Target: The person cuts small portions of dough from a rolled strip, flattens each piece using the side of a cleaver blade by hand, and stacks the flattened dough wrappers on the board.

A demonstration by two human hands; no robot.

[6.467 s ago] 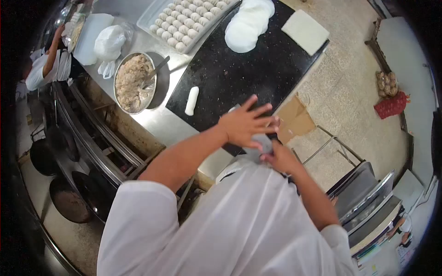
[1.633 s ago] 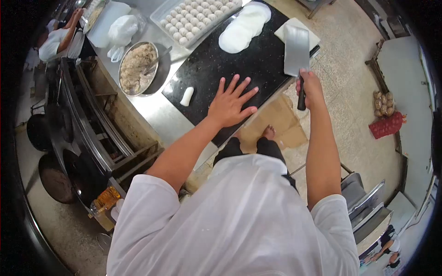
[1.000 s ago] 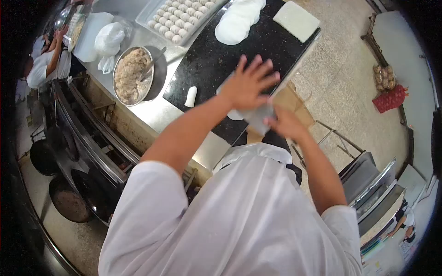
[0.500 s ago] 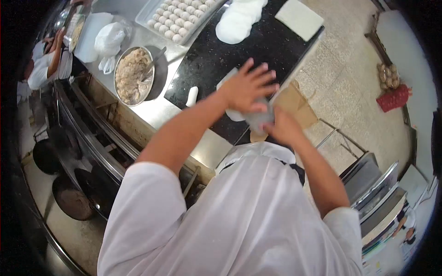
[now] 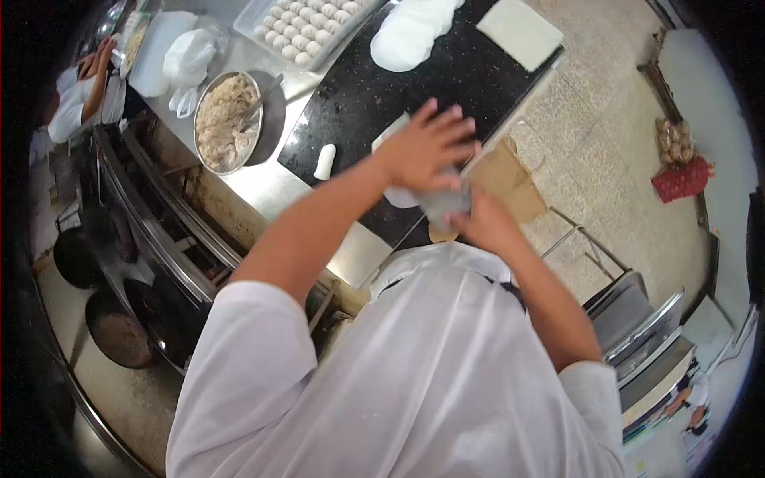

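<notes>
A grey, flat, blade-like tool [image 5: 443,205], blurred by motion, is held by my right hand [image 5: 484,221] near the counter's front edge. Its exact kind does not show clearly. Above and partly over it is my left hand [image 5: 426,151], fingers spread, palm down; I cannot tell whether the palm touches the tool. White sheet-like material [image 5: 398,196] lies on the black countertop [image 5: 351,111] under and beside my left hand, mostly covered. A short roll of white dough [image 5: 325,162] rests to the left of my left forearm.
Overlapping thin white rounds [image 5: 402,40] lie farther back, with a folded white cloth [image 5: 520,33] to their right. On the left stand a metal bowl of pale filling [image 5: 227,127] and a tray of round dough pieces [image 5: 307,28]. Another person [image 5: 80,99] is at far left.
The view has shifted slightly. Both hands keep nearly the same places, the left still spread and the right still gripping the blurred grey tool.
</notes>
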